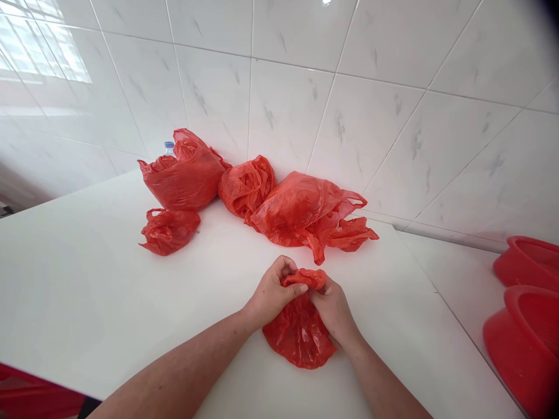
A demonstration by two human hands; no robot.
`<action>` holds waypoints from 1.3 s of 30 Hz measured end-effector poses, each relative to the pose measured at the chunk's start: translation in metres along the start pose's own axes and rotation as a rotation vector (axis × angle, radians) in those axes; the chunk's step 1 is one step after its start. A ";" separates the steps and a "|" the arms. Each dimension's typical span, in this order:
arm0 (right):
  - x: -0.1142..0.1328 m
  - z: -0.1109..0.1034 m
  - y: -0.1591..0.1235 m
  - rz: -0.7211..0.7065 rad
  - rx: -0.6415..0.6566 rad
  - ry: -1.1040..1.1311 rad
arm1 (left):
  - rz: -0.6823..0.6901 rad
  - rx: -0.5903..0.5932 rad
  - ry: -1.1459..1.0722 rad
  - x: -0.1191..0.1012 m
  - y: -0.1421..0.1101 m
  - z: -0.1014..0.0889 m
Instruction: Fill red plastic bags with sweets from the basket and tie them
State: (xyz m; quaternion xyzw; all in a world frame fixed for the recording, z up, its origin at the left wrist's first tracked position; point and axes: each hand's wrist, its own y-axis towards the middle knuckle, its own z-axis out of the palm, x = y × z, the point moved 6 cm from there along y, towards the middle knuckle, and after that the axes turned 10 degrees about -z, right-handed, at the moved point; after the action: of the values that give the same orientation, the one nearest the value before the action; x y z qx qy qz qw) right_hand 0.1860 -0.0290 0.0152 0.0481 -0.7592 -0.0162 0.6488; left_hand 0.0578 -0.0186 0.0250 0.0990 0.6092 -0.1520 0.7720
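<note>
Left hand (pixel 273 294): thumb and fingers pinching the bunched top of the held bag.
Right hand (pixel 335 308): pinching the same top from the other side.
Held bag (pixel 301 340): red plastic, between the hands, above the bench (pixel 87 279), lower part spread out below them.
Small bag (pixel 170 233): red, left, just in front of a fuller bag (pixel 186 180).
Blue cap (pixel 169 144): behind that fuller bag.
Round bundle (pixel 247 186): red, near the wall, middle.
Large bag (pixel 297 206): right of the bundle, handles loose.
Tubs (pixel 515 305): two, red, far right.

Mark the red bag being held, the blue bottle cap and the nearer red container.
Held red bag (pixel 301 334), head view: middle of its lower, spread-out part.
Blue bottle cap (pixel 169 144), head view: its side.
Nearer red container (pixel 516 346), head view: its outer wall.
</note>
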 end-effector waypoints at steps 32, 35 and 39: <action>-0.035 -0.112 0.030 -0.050 -0.449 -0.341 | 0.151 0.012 0.415 -0.017 -0.007 0.002; -0.042 -0.128 0.033 -0.043 -0.506 -0.446 | 0.056 0.092 0.308 -0.012 -0.008 0.004; -0.045 -0.130 0.036 -0.023 -0.510 -0.470 | 0.052 0.122 0.297 -0.014 -0.012 0.008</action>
State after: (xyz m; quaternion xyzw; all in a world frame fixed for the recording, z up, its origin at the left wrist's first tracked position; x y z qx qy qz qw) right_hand 0.3198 0.0158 -0.0058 -0.1124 -0.8587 -0.2234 0.4474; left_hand 0.0576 -0.0309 0.0408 0.1828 0.7034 -0.1525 0.6697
